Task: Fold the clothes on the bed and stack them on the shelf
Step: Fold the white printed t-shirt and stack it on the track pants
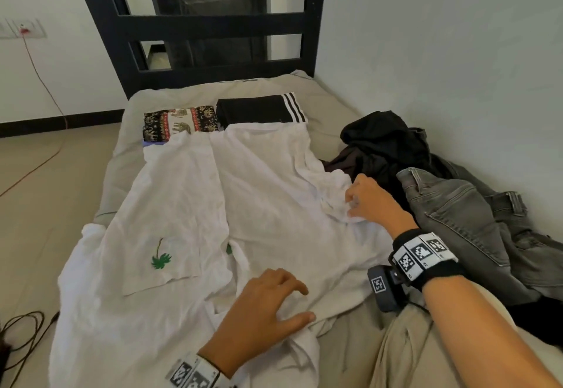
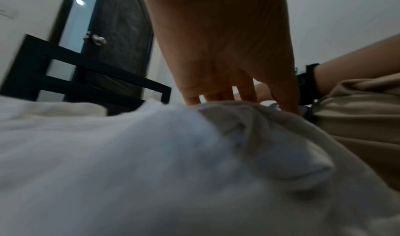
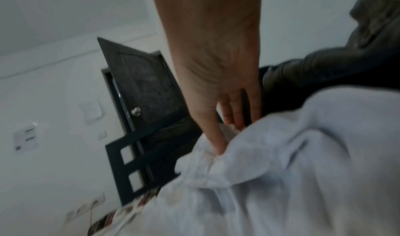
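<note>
A: What does the head view alone show?
B: The bed (image 1: 320,95), the spread white shirt (image 1: 259,199), and the jeans (image 1: 463,217) beside it.
A: The grips?
B: Left hand (image 1: 259,308) rests spread on the shirt; right hand (image 1: 370,199) pinches its bunched edge.

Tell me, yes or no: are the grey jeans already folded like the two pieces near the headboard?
No. The grey jeans lie crumpled in a heap beside the right hand, unfolded.
</note>
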`<state>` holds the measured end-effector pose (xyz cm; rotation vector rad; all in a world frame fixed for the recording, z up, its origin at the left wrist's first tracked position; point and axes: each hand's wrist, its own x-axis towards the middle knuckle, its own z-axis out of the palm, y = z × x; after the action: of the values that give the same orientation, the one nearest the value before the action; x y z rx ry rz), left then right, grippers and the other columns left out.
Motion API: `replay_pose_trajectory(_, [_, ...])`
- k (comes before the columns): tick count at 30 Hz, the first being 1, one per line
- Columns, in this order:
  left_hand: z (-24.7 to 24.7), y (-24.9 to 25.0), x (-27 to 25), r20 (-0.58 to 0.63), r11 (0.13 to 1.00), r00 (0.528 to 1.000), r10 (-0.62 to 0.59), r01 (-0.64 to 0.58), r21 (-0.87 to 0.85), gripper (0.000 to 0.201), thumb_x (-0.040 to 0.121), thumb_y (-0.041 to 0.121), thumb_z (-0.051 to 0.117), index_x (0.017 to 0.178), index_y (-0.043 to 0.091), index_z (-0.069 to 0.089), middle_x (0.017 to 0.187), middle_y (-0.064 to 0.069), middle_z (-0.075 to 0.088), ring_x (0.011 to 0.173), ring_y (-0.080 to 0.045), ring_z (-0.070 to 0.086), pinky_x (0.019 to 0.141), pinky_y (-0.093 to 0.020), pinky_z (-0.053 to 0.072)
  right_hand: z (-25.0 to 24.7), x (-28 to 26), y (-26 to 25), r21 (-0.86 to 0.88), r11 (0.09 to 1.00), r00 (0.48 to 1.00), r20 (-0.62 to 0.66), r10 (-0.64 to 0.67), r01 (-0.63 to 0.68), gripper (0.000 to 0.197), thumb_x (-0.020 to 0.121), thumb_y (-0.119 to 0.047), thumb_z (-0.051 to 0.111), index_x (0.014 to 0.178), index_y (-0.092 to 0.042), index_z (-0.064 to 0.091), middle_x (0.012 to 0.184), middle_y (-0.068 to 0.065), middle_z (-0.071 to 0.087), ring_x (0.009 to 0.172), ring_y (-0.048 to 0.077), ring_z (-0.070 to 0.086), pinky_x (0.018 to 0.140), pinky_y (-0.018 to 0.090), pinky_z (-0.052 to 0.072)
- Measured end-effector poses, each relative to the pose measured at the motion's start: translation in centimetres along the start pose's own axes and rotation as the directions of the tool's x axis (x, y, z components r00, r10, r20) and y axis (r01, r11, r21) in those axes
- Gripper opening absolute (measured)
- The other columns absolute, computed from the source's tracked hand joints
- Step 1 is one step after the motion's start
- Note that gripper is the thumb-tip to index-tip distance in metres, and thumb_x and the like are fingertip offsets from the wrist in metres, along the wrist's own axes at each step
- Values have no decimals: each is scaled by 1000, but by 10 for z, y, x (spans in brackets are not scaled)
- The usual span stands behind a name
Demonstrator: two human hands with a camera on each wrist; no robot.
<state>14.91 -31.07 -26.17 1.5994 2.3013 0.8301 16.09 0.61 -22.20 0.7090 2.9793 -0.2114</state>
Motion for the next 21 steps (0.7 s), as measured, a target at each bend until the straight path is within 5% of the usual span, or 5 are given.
replay_pose_trajectory(5, [34, 22, 28, 291, 936, 956, 24, -124, 330, 41, 68, 69, 46, 79, 33, 61, 74, 13, 53, 67, -6, 54, 56, -22, 27, -26, -10, 27, 370, 924, 926, -305, 222, -100, 20, 81, -8, 63, 68, -12, 48, 75, 7, 45, 71, 28, 45, 63, 33, 35])
replay_pose_trajectory(9, [55, 27, 43, 359, 871, 929, -91, -100, 481, 40, 39, 51, 78, 63, 31, 53, 54, 13, 52, 42, -7, 50, 49, -22, 16, -45, -29, 58, 432, 854, 794, -390, 467, -290, 4, 85, -7, 54, 85, -4, 56, 84, 15, 54, 76, 30, 44, 66, 33, 34])
replay_pose_trajectory(11, [50, 33, 42, 349, 892, 935, -64, -104, 441, 37, 40, 36, 86, 63, 27, 57, 57, 9, 56, 45, -9, 54, 49, -22, 19, -48, -33, 67, 465, 820, 761, -381, 525, -333, 11, 87, -10, 54, 93, -2, 59, 91, 18, 59, 77, 29, 45, 67, 33, 35])
replay_pose_trajectory(15, [31, 32, 38, 438, 993, 899, -14, -41, 115, 22, 87, 28, 59, 107, 21, 63, 102, -1, 62, 91, -20, 58, 75, -29, 39, -52, -38, 71, 503, 769, 683, -399, 612, -395, 23, 87, -19, 55, 104, -4, 59, 105, 21, 62, 91, 37, 55, 72, 35, 38])
replay_pose_trajectory(21, [23, 23, 29, 551, 995, 834, -1, 56, -83, 18, 82, 35, 71, 95, 23, 66, 79, 13, 54, 73, 0, 49, 72, -20, 39, -58, -55, 94, 314, 679, 663, -172, 729, -664, 35, 88, -17, 58, 118, -1, 59, 124, 26, 57, 114, 44, 53, 93, 47, 43])
